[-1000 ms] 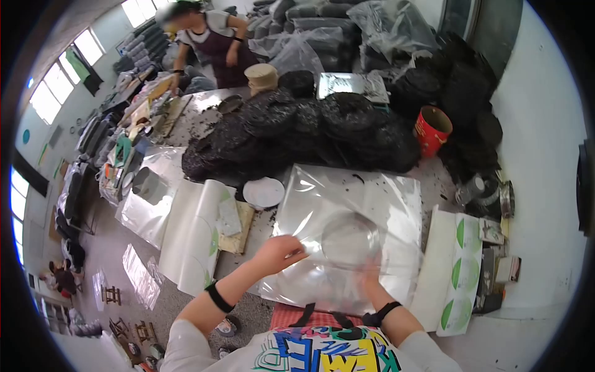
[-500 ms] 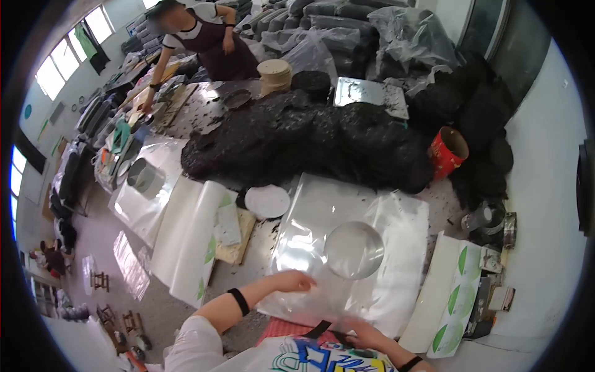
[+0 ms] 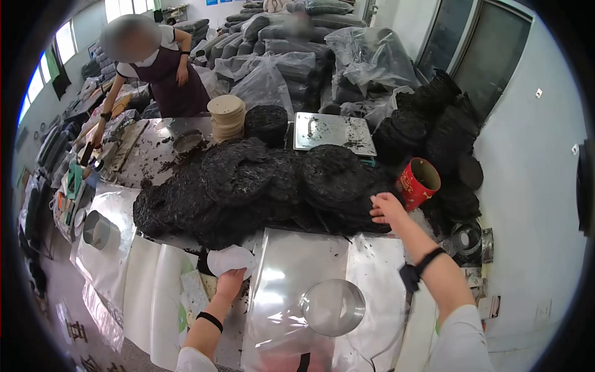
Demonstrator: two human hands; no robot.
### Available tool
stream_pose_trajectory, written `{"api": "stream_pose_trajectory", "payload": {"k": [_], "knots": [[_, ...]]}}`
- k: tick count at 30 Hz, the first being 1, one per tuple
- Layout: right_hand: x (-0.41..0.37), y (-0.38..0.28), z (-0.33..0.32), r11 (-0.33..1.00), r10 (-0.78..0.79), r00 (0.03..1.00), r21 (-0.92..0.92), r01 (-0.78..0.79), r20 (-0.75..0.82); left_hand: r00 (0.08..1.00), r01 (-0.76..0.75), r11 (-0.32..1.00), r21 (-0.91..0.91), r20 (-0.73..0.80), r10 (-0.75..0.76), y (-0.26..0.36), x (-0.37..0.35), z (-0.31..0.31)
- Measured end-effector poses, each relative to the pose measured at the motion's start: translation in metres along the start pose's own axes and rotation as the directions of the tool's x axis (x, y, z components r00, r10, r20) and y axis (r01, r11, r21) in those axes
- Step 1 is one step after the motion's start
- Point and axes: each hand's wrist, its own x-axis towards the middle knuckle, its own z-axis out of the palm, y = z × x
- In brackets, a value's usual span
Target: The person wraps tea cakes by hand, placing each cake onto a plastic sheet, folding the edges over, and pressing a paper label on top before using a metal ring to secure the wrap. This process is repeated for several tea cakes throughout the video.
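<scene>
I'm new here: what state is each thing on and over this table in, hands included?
Left hand: at the white disc's near edge
White disc: lying flat, partly covered by fingers
Right hand: fingers bent, by the dark pile; contact unclear
Dark pile: heaped, lumpy
Red bucket: open-topped
Metal ring: resting on clear sheeting
Beige discs: stacked
Silver plate: littered with dark bits

Rough fibrous-looking heap, glossy plastic sheet, smooth shiny metal ring, matt papery disc, smooth tub, crinkled glossy plastic wrapping
</scene>
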Motion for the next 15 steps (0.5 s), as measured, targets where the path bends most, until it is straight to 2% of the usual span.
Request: {"api": "stream_pose_trajectory", "payload": {"k": [1,2,4,5,7,8,9,10,11,12,13,14,15], "knots": [[0.022,0.002,0.018,0.999,-0.008,0.990,-0.038,0.003,-0.141,0.998,0.041,0.996,-0.084,-0.038,-0.044,0.002,0.001,-0.007],[0.038,0.003,0.029,0.999,0.000,0.990,-0.034,-0.004,-0.140,0.999,0.042,0.996,-0.080,-0.031,-0.044,0.002,0.004,-0.010],[0.059,0.005,0.044,0.990,0.131,0.979,-0.037,-0.139,-0.159,0.973,0.122,0.938,-0.325,-0.148,-0.178,0.003,0.009,-0.013],[0.063,0.009,0.048,0.990,0.131,0.979,-0.039,-0.138,-0.155,0.972,0.126,0.937,-0.325,-0.149,-0.182,0.000,0.010,-0.010],[0.066,0.015,0.051,0.999,0.000,0.971,0.046,0.011,-0.238,0.941,0.192,0.763,-0.617,-0.104,-0.321,-0.011,0.008,-0.004],[0.065,0.015,0.046,0.995,-0.004,0.988,0.095,0.018,-0.154,0.933,0.226,0.746,-0.627,-0.081,-0.351,-0.014,0.007,-0.003],[0.062,0.018,0.045,0.992,-0.043,0.980,0.111,0.066,-0.194,0.928,0.264,0.701,-0.662,-0.024,-0.372,-0.021,0.006,0.003],[0.059,0.021,0.048,0.983,-0.104,0.957,0.115,0.139,-0.273,0.932,0.275,0.733,-0.622,-0.013,-0.361,-0.026,0.007,0.005],[0.068,0.029,0.050,0.980,-0.128,0.941,0.108,0.169,-0.315,0.916,0.331,0.700,-0.633,0.036,-0.400,-0.027,0.008,0.002],[0.080,0.037,0.042,0.991,-0.120,0.960,0.022,0.130,-0.254,0.916,0.310,0.650,-0.694,0.033,-0.401,-0.037,0.008,0.011],[0.079,0.038,0.047,0.989,-0.088,0.954,0.090,0.118,-0.286,0.906,0.270,0.627,-0.731,-0.027,-0.421,-0.038,0.008,0.010],[0.073,0.037,0.051,0.989,-0.020,0.942,0.132,0.067,-0.334,0.867,0.328,0.681,-0.655,-0.076,-0.492,-0.016,0.006,-0.025],[0.073,0.035,0.058,0.989,-0.022,0.949,0.132,0.067,-0.316,0.847,0.347,0.764,-0.544,-0.168,-0.505,-0.009,0.004,-0.035]]}}
